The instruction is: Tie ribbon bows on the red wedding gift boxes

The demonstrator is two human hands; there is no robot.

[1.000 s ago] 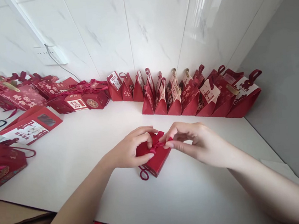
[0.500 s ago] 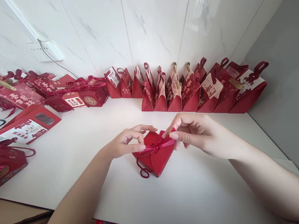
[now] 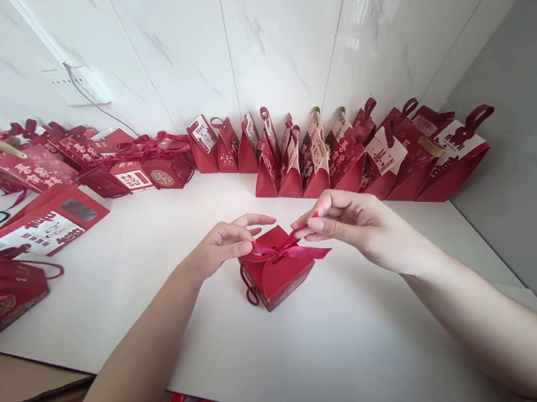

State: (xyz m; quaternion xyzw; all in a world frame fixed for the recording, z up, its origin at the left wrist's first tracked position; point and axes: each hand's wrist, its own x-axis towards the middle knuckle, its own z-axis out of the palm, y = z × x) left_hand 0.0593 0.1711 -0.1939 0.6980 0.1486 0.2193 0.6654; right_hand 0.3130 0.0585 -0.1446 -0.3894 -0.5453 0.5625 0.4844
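A small red gift box sits on the white table in front of me, with a twisted dark red cord hanging at its left side. A pink-red ribbon is tied across its top, one tail lying loose to the right. My left hand pinches the ribbon at the box's left between thumb and index finger, the other fingers stretched out above. At the upper right, my right hand is closed in a pinch on another part of the ribbon, raised above the box.
Red gift bags with loop handles stand in a row along the tiled wall. Ribbon-tied boxes are grouped at the back left. A windowed red box and a corded box lie left. A socket is on the wall.
Both hands have risen slightly, and the box has turned so its front side shows. A ribbon tail now lies free to the right, below my right hand.
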